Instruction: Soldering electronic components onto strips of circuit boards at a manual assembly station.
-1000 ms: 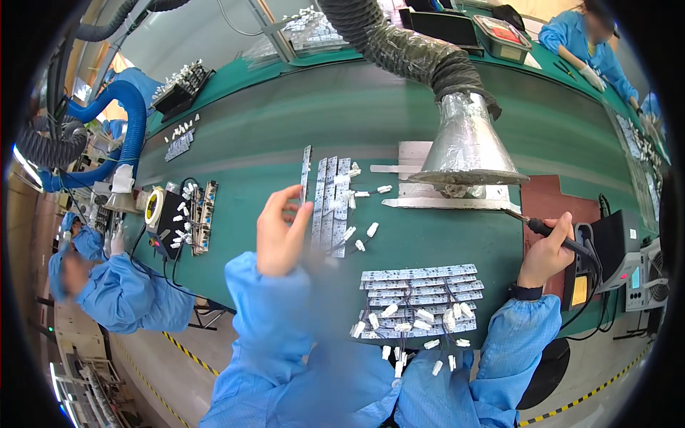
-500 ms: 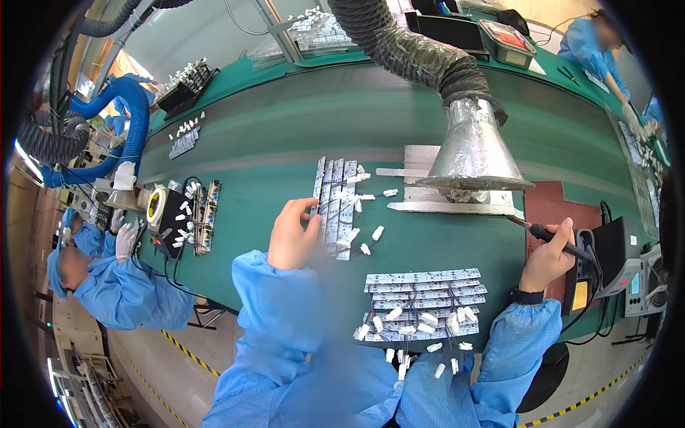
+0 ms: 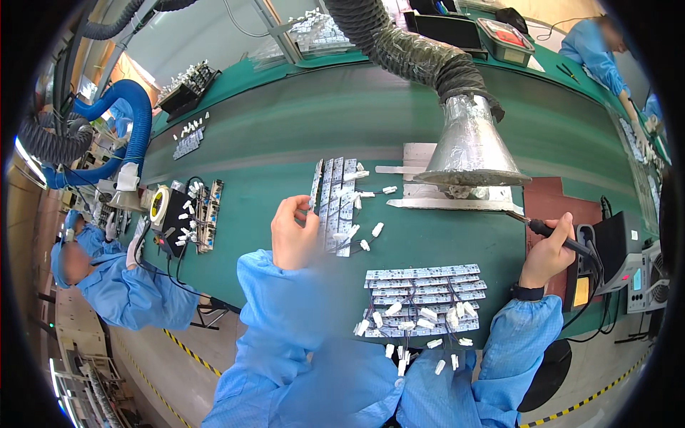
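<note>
On the green bench (image 3: 271, 192), left hand (image 3: 292, 234) pinches the edge of a strip-board panel (image 3: 334, 203) to steady it, while right hand (image 3: 548, 251) fist-grips a soldering iron (image 3: 553, 234), tip clear of the work.

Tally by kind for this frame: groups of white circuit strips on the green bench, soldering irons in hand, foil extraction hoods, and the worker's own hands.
Groups of white circuit strips: 2, by the left hand at and near the body
Soldering iron, in the right hand: 1
Foil extraction hood: 1
Hands: 2
Total: 6
</note>
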Demonstrator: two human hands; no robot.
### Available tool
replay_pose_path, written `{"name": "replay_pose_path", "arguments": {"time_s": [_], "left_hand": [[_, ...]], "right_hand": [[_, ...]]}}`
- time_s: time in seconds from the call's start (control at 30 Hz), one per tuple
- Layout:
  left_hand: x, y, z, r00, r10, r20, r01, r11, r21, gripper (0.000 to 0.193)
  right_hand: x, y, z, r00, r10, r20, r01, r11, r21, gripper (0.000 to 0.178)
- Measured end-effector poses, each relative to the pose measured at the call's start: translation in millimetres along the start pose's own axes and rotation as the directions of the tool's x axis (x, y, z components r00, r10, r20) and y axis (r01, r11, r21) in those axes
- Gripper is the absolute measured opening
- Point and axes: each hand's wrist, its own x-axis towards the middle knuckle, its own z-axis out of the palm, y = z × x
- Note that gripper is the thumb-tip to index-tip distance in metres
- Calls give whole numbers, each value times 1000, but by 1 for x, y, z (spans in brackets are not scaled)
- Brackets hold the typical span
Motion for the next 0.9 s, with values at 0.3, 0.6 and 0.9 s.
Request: {"name": "replay_pose_path", "arguments": {"time_s": [0.3,0.6,0.9], "left_hand": [[-3,-13,5,986,162,34,-166,972,166,29],[0,-14,17,985,161,55,-166,981,104,31],[-22,48,-12,925,364,111,-369,929,19,19]], "right_hand": [[1,6,0,1000,-6,23,6,1000,-3,44],[7,-8,-7,995,-94,19,95,993,-74,44],[-9,0,6,1000,-19,-1,19,1000,19,43]]}}
